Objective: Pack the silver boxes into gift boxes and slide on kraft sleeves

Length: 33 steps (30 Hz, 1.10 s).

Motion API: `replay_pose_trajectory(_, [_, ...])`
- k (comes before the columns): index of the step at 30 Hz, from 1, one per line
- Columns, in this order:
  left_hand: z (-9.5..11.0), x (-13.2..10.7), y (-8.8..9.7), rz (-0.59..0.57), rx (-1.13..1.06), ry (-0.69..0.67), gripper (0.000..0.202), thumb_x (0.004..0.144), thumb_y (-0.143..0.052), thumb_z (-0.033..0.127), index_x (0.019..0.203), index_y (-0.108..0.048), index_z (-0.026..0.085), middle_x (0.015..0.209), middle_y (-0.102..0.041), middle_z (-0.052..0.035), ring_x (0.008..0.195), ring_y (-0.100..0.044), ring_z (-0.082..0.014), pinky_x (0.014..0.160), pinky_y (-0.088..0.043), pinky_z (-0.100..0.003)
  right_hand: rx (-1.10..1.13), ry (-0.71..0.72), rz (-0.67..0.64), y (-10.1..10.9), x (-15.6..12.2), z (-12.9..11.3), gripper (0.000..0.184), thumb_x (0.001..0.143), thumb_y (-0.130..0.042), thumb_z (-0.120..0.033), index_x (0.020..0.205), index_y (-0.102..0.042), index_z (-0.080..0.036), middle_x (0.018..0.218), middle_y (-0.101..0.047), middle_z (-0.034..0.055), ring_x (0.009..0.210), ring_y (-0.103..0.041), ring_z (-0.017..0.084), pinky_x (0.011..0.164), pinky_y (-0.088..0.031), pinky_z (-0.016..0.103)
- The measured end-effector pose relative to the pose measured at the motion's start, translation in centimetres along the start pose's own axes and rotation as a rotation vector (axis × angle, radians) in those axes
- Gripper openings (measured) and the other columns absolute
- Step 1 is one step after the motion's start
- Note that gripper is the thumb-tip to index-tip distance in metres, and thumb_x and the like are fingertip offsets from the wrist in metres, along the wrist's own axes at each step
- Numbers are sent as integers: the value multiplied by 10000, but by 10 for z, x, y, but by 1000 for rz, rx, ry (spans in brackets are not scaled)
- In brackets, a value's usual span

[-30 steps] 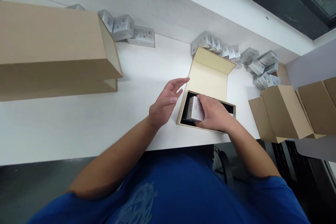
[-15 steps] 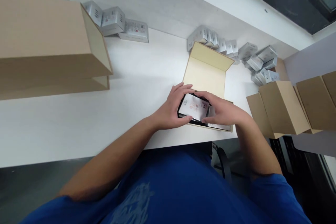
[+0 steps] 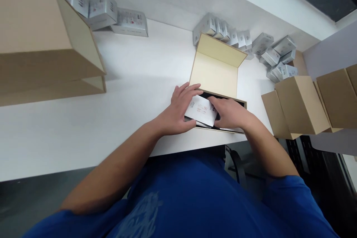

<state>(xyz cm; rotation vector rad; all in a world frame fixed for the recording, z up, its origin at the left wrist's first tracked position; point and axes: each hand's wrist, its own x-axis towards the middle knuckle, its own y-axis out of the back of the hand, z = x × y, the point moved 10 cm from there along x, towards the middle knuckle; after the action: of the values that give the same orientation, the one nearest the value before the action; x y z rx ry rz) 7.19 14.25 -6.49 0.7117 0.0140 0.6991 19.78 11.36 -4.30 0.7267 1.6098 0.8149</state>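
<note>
1. We're looking down on a white surface [image 3: 134,74], and everything sits along it.
2. One big beige carton [image 3: 33,18] looms at the left; its contents we can't see.
3. At the right edge, at least two beige cartons [image 3: 302,104] crowd together, insides hidden too.
4. Centre stage, one open box [image 3: 216,72], lid thrown back, black inside; we catch a white sliver under the right hand.
5. The left hand [image 3: 192,106], half open, curls round the white box's left end, holding it; the right hand [image 3: 213,111], partly curled, meets its right end, grip unclear to us.
6. Behind, silver boxes [image 3: 129,21]: we count three at left, at least six mid-row, at least six piled right.
7. And one white box [image 3: 201,111], tilted, at the open box's left end, between both hands.
</note>
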Motion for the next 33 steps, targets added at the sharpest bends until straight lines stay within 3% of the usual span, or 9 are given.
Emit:
replay_pose_trajectory(4, [-1, -1, -1, -12, 9, -6, 819, 818, -606, 270, 1587, -326, 255, 1788, -285, -146, 1708, -83, -425, 1360, -18, -738, -68, -89, 35, 2, 4, 2, 615, 780, -693, -78, 1375, -551, -141, 1220, -769, 149, 1025, -713, 298, 722, -402, 344])
replay_pose_trajectory(8, [-1, 0, 0, -8, 9, -14, 814, 828, -607, 276, 1592, -329, 259, 1790, -287, -143, 1709, -87, -421, 1360, -16, -736, -107, -110, 70, 4, 3, -1, 588, 797, -675, -57, 1366, -563, -152, 1199, -774, 125, 1062, -708, 294, 670, -341, 335])
replay_pose_trajectory(14, [-2, 1, 1, 3, 1, -9, 761, 942, -662, 513, 1596, -360, 267, 1784, -307, -154, 1708, -112, -426, 1368, -18, -719, -59, -148, 140, 8, -3, 1, 638, 799, -644, -28, 1412, -531, -162, 1317, -737, 135, 1101, -683, 289, 662, -324, 332])
replay_pose_trajectory(20, [-4, 0, 0, 9, 26, 11, 935, 966, -611, 746, 1694, -250, 284, 1859, -69, -151, 1718, 86, -433, 1351, 60, -733, -71, -52, 14, 3, -1, -8, 520, 830, -636, -26, 1333, -551, -129, 1137, -766, 134, 921, -664, 248, 643, -266, 333])
replay_pose_trajectory(23, [-6, 1, 0, -8, 37, 35, 932, 967, -589, 773, 1698, -259, 298, 1863, -53, -137, 1717, 97, -433, 1347, 63, -741, -26, 42, 6, 3, 0, -13, 492, 849, -594, -5, 1316, -575, -159, 1132, -771, 105, 931, -669, 237, 672, -302, 322])
replay_pose_trajectory(28, [-5, 0, 1, -16, 48, 48, 889, 977, -602, 731, 1678, -307, 272, 1859, -88, -144, 1721, 60, -433, 1351, 46, -738, 70, 88, 42, 2, 4, -9, 551, 871, -537, 2, 1370, -607, -219, 1290, -764, 76, 1084, -704, 245, 760, -425, 314])
replay_pose_trajectory(33, [-7, -1, 3, 10, 74, 58, 813, 968, -629, 709, 1626, -403, 288, 1840, -208, -111, 1723, -9, -422, 1366, 50, -709, 111, 146, 45, 6, -5, -9, 569, 928, -475, -16, 1451, -605, -198, 1413, -736, 106, 1240, -700, 280, 987, -528, 392])
